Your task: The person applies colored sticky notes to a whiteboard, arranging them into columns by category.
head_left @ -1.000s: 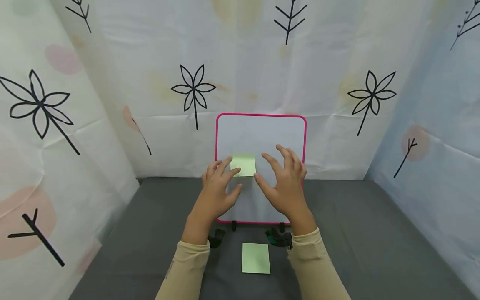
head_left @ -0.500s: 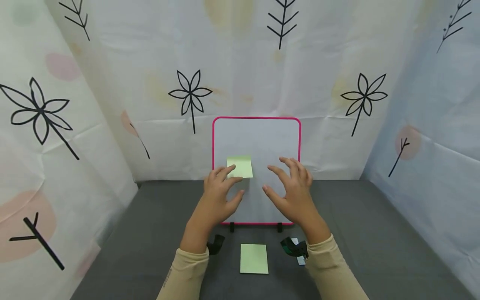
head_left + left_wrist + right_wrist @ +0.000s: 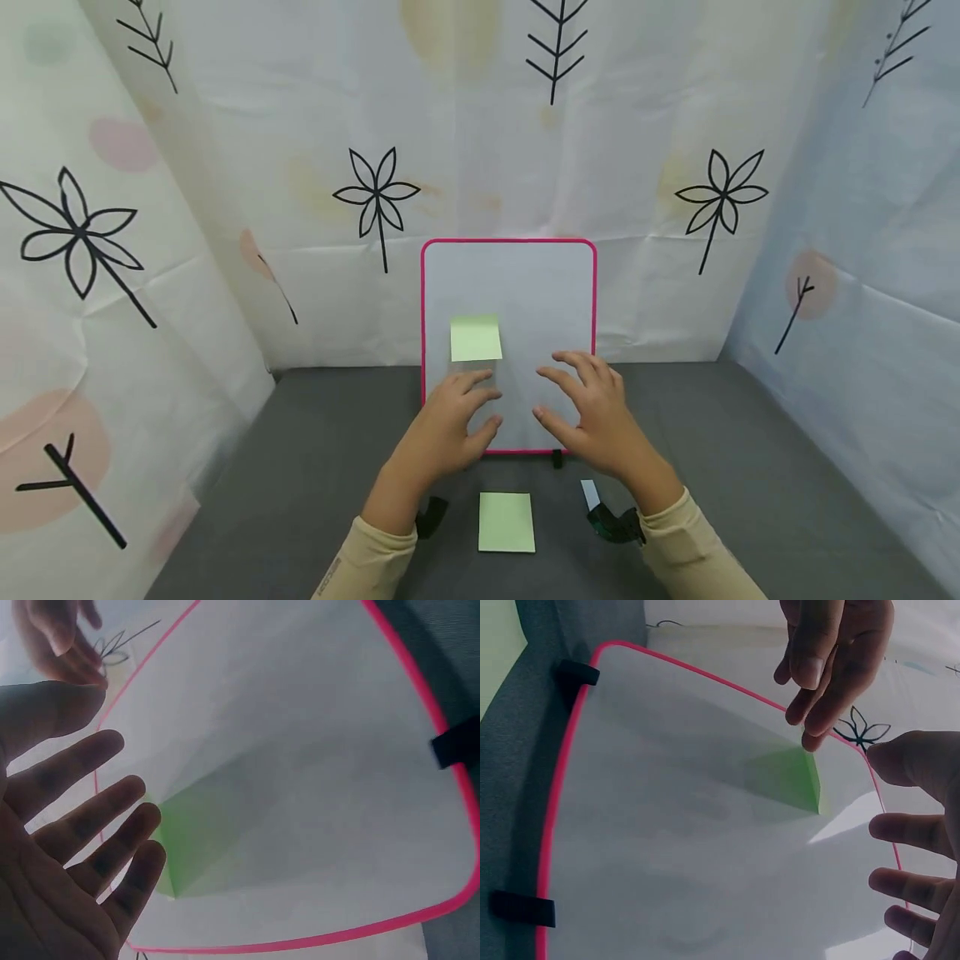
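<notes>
"Head view first: is anything being gripped?"

"Nothing that I can see. The left hand [image 3: 450, 421] is loose, thumb and fingers apart, in front of the lower left of the whiteboard [image 3: 525, 292]. The right hand [image 3: 596, 408] is just as slack before the lower right, and holds nothing either."

"What has just changed?"

"A second ago the left hand overlapped the green note [image 3: 476, 338]. Both hands have come down since, the right one also outward, so the note shows whole, left of centre on the board. I'd judge it clings there unaided, though its lower edge seems to stand off the surface."

"And the other green piece?"

"That green pad [image 3: 507, 522] lies flat on the bench [image 3: 750, 467], between the forearms, on our side of the board. Single sheet or stack, I can't tell."

"Count everything for me."

"Two hands, one whiteboard, two green pieces: one up, one down. Two black clips [image 3: 523, 908] show at the board's bottom edge in the right wrist view. Two dark wristbands [image 3: 615, 525], one per arm. Beyond, patterned cloth [image 3: 465, 125] on three sides."
</notes>
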{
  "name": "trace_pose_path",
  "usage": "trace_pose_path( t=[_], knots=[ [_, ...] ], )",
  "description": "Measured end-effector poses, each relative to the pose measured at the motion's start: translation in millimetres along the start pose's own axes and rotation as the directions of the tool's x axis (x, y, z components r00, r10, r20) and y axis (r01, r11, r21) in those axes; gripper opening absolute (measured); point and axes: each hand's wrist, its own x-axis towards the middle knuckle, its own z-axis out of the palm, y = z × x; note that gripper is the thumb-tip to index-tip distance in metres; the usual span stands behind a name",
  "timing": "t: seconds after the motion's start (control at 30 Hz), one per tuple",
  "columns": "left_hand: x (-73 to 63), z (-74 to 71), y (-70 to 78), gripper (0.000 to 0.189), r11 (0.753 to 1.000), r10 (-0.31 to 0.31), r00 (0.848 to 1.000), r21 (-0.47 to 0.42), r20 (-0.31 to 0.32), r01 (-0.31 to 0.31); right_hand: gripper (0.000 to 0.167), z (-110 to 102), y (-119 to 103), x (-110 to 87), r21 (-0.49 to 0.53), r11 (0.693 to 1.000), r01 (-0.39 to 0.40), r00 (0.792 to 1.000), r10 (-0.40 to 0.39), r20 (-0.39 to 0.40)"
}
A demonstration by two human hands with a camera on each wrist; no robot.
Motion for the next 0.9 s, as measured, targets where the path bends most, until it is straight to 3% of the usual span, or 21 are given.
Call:
trace_pose_path(
  t=[0.27, 0.53, 0.73, 0.9],
  knots=[
    [-28.0, 13.1, -11.1, 0.025, 0.995, 0.03, 0.993, 0.094, 0.114, -0.041, 0.034, 5.5, -1.5, -13.3, 0.056, 0.998, 0.041, 0.991, -0.047, 0.122],
    [-46.1, 21.0, -16.5, 0.026, 0.996, -0.006, 0.969, 0.087, 0.245, -0.016, 0.024, 19.1, -0.4, -28.5, 0.107, 0.993, 0.05, 0.957, -0.079, 0.281],
    [-53.2, 29.0, -11.8, 0.026, 0.994, 0.016, 0.954, 0.095, 0.298, -0.046, 0.027, 34.1, 0.3, -34.3, 0.161, 0.982, 0.099, 0.911, -0.154, 0.382],
    [-54.0, 32.4, -8.2, 0.028, 0.996, -0.018, 0.927, 0.091, 0.375, -0.017, 0.031, 38.2, -0.4, -35.5, 0.168, 0.983, 0.08, 0.867, -0.152, 0.475]
  ],
)
